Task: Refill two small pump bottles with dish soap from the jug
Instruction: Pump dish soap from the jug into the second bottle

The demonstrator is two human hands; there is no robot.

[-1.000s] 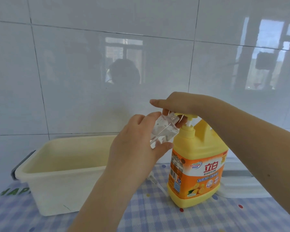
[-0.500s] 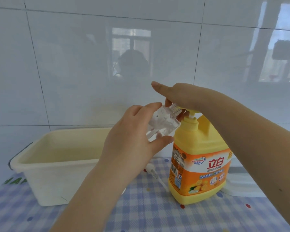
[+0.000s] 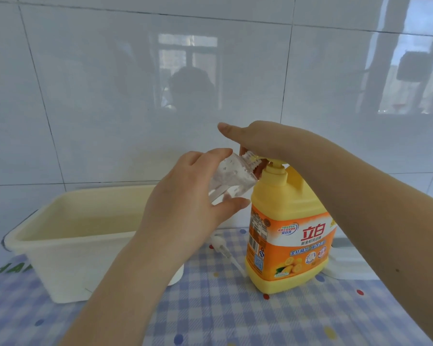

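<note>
A yellow dish soap jug [image 3: 288, 236] with an orange label stands on the checked tablecloth. My right hand [image 3: 258, 139] lies flat on top of its pump head, thumb stretched out to the left. My left hand [image 3: 188, 206] grips a small clear bottle [image 3: 231, 178], tilted so its threaded open neck sits right at the jug's pump spout. The small bottle's own white pump top [image 3: 225, 248] with its tube lies on the cloth just left of the jug's base.
A cream plastic tub [image 3: 68, 236] stands at the left, partly behind my left forearm. A white flat container [image 3: 348, 263] sits behind the jug on the right. White glossy wall tiles close off the back. A blue checked tablecloth [image 3: 235, 315] covers the table.
Both hands, the small bottle and the jug keep their hold and pose. The view has shifted slightly, so everything sits a little lower and more centred in the frame.
</note>
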